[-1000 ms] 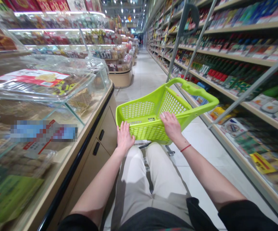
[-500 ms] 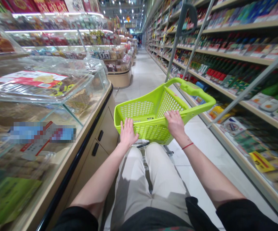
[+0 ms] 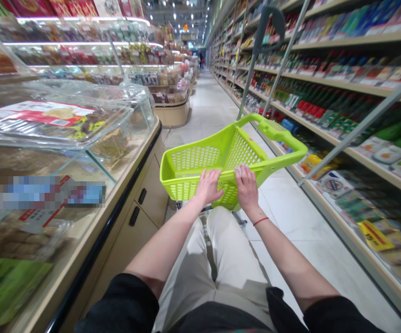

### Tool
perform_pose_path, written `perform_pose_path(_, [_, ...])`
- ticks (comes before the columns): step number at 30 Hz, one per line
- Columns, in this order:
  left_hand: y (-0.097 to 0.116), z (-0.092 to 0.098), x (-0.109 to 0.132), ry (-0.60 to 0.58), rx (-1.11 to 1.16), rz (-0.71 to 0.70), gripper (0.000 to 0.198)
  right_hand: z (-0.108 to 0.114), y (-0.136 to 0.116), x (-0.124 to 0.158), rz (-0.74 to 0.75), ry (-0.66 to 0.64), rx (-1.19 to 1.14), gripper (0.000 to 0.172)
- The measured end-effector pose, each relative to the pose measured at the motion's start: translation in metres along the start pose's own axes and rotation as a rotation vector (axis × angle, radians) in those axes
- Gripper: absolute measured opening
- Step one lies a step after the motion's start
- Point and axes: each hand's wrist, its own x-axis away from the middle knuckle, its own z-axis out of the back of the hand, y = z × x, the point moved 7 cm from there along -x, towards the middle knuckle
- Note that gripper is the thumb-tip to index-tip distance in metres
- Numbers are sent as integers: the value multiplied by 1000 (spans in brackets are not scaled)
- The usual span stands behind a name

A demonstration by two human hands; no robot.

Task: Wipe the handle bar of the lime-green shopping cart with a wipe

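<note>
A lime-green plastic shopping basket [image 3: 190,162] with a perforated wall and a long handle [image 3: 280,134] stands in front of my knees in a shop aisle. My left hand [image 3: 208,186] grips the basket's near rim, fingers curled over the edge. Close beside it, my right hand [image 3: 246,187] also holds the near rim, fingers hooked over the top. A red cord circles my right wrist. The basket looks empty inside. My legs in pale trousers show below.
A glass-fronted counter [image 3: 82,152] with packaged food runs along the left, wooden cabinets [image 3: 141,208] beneath it. Long shelves [image 3: 342,83] of packaged goods line the right, with slanted metal ladder rails [image 3: 360,125] leaning on them. The tiled aisle [image 3: 214,101] runs ahead.
My left hand slid right along the near rim until it sits beside my right hand. The basket has shifted slightly left.
</note>
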Motion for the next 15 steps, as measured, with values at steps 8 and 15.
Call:
perform_pose_path(8, [-2,0,4,4,28,4,66,50,81,-28,-208,207,140,60])
perform_pose_path(15, [-1,1,5,11,37,-2,67,68,118,-43,-321,262,125,74])
